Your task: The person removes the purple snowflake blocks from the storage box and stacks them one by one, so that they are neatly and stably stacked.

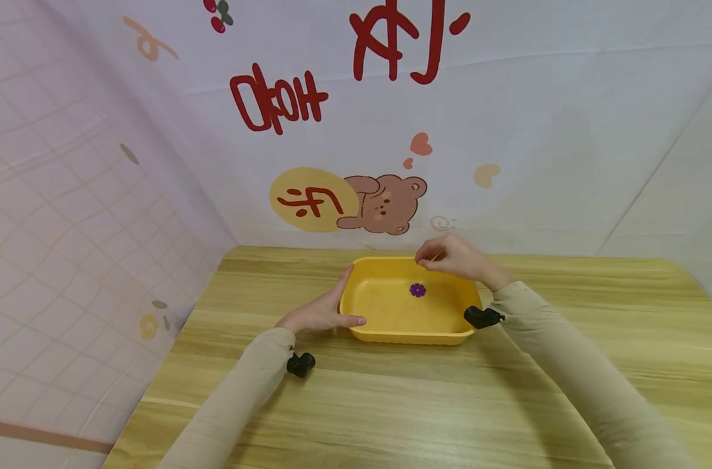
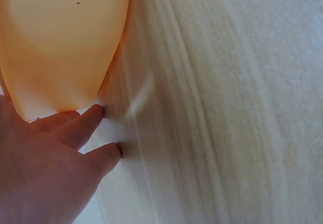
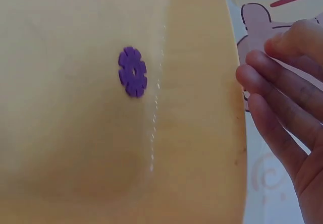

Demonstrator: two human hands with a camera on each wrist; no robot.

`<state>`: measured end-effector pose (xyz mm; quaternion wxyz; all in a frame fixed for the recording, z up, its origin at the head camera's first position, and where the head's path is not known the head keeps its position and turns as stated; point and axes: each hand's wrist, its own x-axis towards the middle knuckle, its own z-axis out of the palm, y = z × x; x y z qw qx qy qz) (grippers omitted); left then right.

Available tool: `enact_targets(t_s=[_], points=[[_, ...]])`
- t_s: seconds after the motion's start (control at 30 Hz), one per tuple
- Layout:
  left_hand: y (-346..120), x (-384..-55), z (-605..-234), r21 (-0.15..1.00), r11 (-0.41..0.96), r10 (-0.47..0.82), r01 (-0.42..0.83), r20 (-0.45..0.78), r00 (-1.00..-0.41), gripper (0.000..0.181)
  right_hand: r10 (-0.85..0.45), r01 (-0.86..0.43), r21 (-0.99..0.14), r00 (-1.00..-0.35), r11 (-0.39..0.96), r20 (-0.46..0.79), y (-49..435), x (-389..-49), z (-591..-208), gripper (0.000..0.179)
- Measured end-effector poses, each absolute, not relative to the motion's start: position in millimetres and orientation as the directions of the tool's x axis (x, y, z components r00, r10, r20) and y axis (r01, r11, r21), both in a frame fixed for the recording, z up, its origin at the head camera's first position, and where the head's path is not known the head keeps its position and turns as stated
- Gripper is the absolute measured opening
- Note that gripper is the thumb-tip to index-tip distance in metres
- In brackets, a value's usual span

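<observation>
A yellow plastic basin [image 1: 385, 337] sits on the wooden table. Inside lies a purple flower-shaped disc [image 3: 132, 72], notched round its edge and with a small hole in its middle. My left hand [image 1: 323, 311] holds the basin's left end, thumb over the rim near the front corner and the other fingers along the outer side. In the left wrist view, fingertips [image 2: 96, 112] show low beside the basin wall, close to the tabletop. My right hand [image 1: 452, 256] is over the far rim, beyond the disc, its fingers loosely bent and nothing visible between them.
The wooden table [image 1: 379, 397] stretches around the basin on all sides. Behind it hangs a white wall cloth [image 1: 537, 130] with red characters and a printed bear. A gridded cloth [image 1: 51, 195] stands at the left. Both wrists carry small black cameras.
</observation>
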<state>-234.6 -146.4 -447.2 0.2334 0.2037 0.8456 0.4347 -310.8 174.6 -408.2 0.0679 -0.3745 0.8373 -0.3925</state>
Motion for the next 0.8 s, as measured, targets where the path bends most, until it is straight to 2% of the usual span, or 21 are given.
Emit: enact_targets(t_s=[0.27, 0.8], points=[[-145, -234, -445, 0.835, 0.529, 0.556, 0.151, -0.207, -0.805, 0.113, -0.703, -0.586, -0.700, -0.691, 0.408, 0.169, 166, -313, -416, 0.012], [-145, -234, -445, 0.835, 0.531, 0.552, 0.141, -0.215, -0.805, 0.115, -0.720, -0.541, -0.660, -0.694, 0.521, 0.001, 159, -314, -426, 0.016]])
